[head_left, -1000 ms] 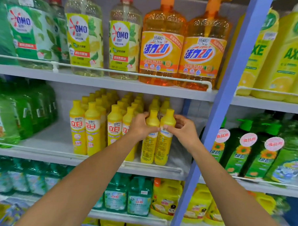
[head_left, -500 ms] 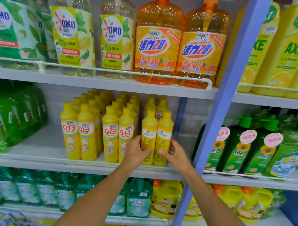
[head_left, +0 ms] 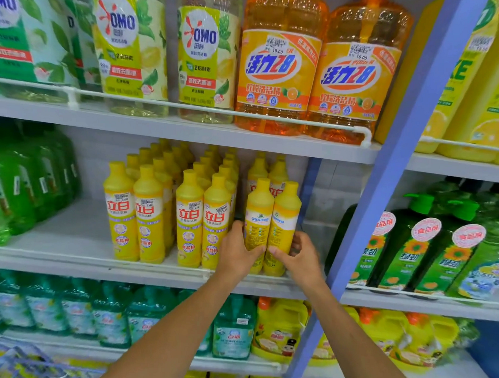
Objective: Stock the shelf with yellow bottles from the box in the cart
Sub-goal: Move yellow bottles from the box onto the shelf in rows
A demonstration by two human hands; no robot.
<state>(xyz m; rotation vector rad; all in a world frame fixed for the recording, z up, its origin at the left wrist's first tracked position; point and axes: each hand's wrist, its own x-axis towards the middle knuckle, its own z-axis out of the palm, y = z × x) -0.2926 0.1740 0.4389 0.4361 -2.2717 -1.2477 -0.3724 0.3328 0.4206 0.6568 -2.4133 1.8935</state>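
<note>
Several yellow bottles point(head_left: 188, 214) stand in rows on the middle shelf point(head_left: 68, 262). At the right end of the front row two yellow bottles stand upright with their back labels facing me. My left hand point(head_left: 237, 252) is wrapped around the lower part of the left bottle point(head_left: 258, 209). My right hand point(head_left: 302, 258) grips the lower part of the right bottle point(head_left: 285, 216). Both bottles rest on the shelf behind its white rail. The box and most of the cart are out of view.
A blue upright post point(head_left: 398, 155) runs just right of my right hand. Large orange bottles point(head_left: 279, 73) and clear OMO bottles point(head_left: 128, 52) fill the shelf above. Green bottles point(head_left: 417, 247) stand right of the post. A cart corner point(head_left: 23, 362) shows at bottom left.
My hands slid down from the bottle necks to the lower bodies of the two rightmost bottles. The view has shifted closer and slightly right.
</note>
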